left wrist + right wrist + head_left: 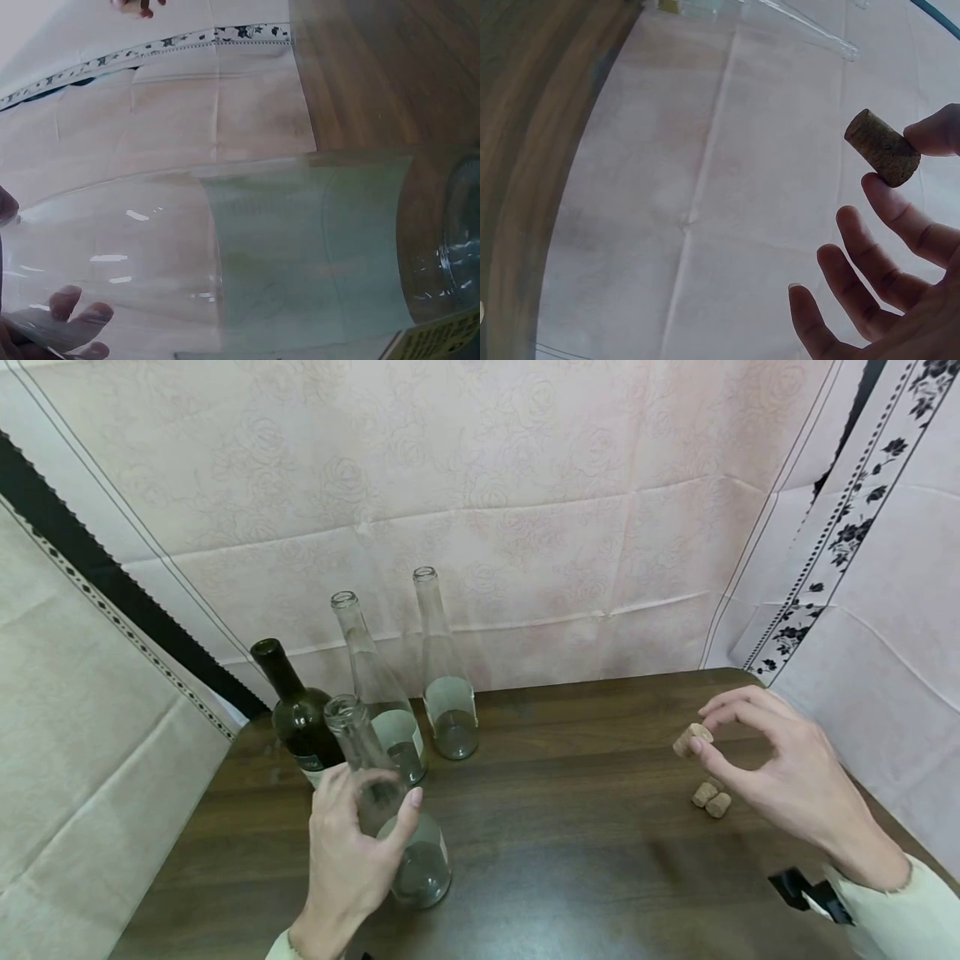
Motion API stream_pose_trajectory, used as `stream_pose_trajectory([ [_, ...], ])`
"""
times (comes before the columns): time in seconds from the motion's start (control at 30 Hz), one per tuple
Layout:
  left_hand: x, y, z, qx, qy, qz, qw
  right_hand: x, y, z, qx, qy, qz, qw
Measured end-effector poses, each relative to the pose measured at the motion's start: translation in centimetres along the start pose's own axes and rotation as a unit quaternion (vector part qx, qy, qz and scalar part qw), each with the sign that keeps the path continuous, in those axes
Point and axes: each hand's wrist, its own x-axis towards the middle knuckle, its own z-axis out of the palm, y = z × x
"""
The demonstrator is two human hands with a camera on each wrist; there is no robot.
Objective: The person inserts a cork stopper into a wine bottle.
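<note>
Cork stopper (687,742) sat above the table (562,835), its end pinched between thumb and forefinger of the right hand (787,768), whose other fingers fanned loosely. It would likely handle as light, firm with slight give, and not slippery; that end hold left the other end free. The left hand (347,835) curled round the lower neck of the near clear bottle (422,872), upright on the wood; its glass was probably stiff, slippery and breakable, best steadied there. Two loose corks (717,806) lay close together near the right hand. Farther out stood two other clear bottles (450,702) and a dark bottle (303,722), before pale cloth (525,468).
</note>
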Motion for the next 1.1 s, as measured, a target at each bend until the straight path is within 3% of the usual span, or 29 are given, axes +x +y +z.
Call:
stream_pose_trajectory([
  [0.27, -0.1, 1.4, 1.3, -0.007, -0.017, 0.013, 0.9998, 0.8, -1.4, 0.1, 0.036, 0.012, -0.017, 0.9991],
  [0.7, -0.2, 3.2, 3.2, -0.032, -0.054, 0.009, 0.9980, 2.0, -3.7, 0.2, 0.066, 0.028, -0.055, 0.9959],
  [1.1, 0.2, 5.1, 5.3, -0.040, -0.088, 0.020, 0.9951, 3.7, -6.3, 0.1, 0.118, 0.015, -0.056, 0.9914],
])
